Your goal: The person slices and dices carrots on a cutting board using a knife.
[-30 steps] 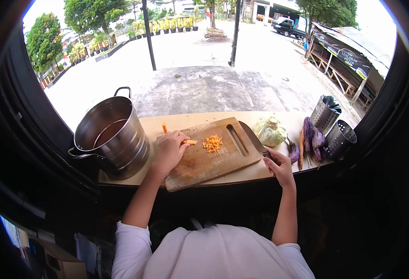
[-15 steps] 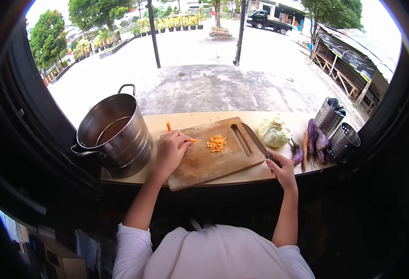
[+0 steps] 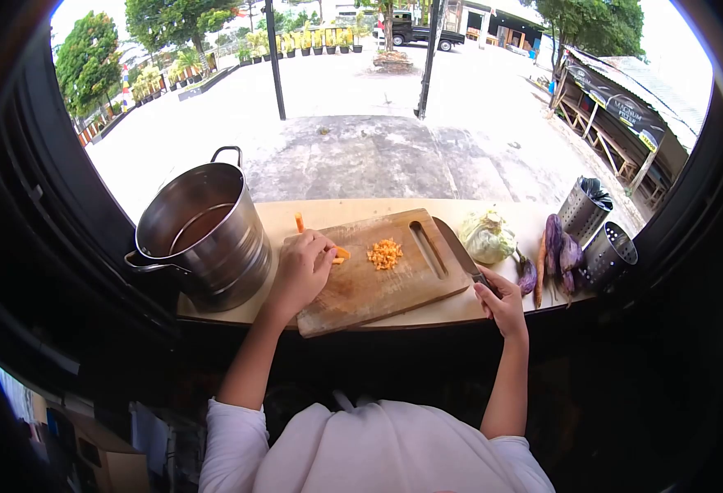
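Note:
My left hand (image 3: 304, 267) is closed over carrot strips (image 3: 341, 254) at the left part of the wooden cutting board (image 3: 353, 300), its fingers hiding part of them. A small heap of diced carrot (image 3: 384, 254) lies mid-board. In my right hand (image 3: 502, 302) is a kitchen knife (image 3: 458, 246), gripped by its handle. The blade points away from me along the board's right edge, beside the handle slot. Behind my left fingers, another carrot piece (image 3: 299, 222) shows.
A large steel pot (image 3: 242, 255) stands on the table (image 3: 349, 209) at left. On the right are a cabbage (image 3: 486, 234), a whole carrot (image 3: 540, 267), purple eggplants (image 3: 553, 242) and two perforated metal holders (image 3: 585, 209) (image 3: 609, 255). Beyond lies a paved yard.
My left fingers have drawn in slightly over the carrot strips. The knife stays beside the board, a little shifted. Outside, the black truck has moved left.

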A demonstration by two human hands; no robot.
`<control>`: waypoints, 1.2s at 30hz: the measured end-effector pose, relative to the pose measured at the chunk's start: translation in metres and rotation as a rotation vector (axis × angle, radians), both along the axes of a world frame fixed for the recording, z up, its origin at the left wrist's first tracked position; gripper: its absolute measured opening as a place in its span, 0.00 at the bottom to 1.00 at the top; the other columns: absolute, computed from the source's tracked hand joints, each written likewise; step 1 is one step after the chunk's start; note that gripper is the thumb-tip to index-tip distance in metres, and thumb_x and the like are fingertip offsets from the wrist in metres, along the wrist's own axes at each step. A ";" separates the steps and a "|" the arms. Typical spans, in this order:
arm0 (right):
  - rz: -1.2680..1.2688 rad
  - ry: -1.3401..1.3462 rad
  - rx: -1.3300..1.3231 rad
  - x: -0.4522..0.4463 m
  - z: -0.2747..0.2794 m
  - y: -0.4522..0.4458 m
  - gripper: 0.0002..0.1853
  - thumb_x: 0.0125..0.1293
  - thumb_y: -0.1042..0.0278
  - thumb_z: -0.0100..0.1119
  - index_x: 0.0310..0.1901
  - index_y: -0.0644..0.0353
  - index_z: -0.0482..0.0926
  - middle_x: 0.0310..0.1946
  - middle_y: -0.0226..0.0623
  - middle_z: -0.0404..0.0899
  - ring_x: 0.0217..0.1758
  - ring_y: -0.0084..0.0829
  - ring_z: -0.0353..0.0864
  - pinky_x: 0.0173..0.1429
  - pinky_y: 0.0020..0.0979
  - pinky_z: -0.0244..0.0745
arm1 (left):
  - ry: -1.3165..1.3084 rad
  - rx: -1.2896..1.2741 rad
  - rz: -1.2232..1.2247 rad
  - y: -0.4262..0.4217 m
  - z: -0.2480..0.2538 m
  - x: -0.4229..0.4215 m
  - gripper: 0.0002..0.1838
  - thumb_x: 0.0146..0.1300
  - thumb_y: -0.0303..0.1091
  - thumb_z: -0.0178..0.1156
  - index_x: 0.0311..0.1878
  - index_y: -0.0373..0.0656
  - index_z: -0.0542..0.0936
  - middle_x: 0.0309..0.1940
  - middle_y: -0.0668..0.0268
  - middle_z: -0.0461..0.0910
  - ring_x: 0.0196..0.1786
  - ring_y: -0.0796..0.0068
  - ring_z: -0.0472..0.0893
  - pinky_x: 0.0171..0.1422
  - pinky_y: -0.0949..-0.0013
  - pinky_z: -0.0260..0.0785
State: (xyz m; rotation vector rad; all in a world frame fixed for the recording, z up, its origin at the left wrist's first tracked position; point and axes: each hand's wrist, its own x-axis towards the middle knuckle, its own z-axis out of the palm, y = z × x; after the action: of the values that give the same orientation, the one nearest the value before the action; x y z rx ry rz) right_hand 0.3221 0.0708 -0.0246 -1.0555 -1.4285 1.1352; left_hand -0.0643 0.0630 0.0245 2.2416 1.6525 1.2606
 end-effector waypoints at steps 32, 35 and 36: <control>0.384 -0.811 0.381 -0.086 0.071 -0.050 0.28 0.74 0.70 0.59 0.74 0.39 0.74 0.32 0.40 0.79 0.33 0.44 0.83 0.40 0.42 0.79 | 0.294 0.009 0.222 -0.085 -0.031 0.048 0.24 0.65 0.53 0.69 0.59 0.50 0.85 0.59 0.73 0.81 0.63 0.67 0.75 0.70 0.53 0.58; 0.409 -0.845 0.365 -0.086 0.074 -0.049 0.28 0.74 0.70 0.60 0.74 0.38 0.75 0.31 0.40 0.79 0.35 0.44 0.83 0.42 0.41 0.79 | 0.284 -0.002 0.239 -0.084 -0.032 0.049 0.23 0.65 0.53 0.69 0.59 0.52 0.85 0.59 0.74 0.81 0.63 0.68 0.75 0.70 0.53 0.58; 0.418 -0.849 0.365 -0.085 0.075 -0.048 0.28 0.74 0.70 0.59 0.74 0.38 0.75 0.31 0.41 0.79 0.35 0.44 0.83 0.42 0.41 0.79 | 0.288 0.003 0.247 -0.084 -0.033 0.050 0.23 0.65 0.53 0.68 0.59 0.52 0.85 0.58 0.75 0.81 0.63 0.69 0.75 0.70 0.53 0.58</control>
State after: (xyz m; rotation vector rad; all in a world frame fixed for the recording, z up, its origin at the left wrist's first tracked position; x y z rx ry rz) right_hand 0.2367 0.0224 0.0500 -1.0385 -2.5071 0.6468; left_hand -0.0147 -0.0212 -0.0083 2.3708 2.0836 1.0181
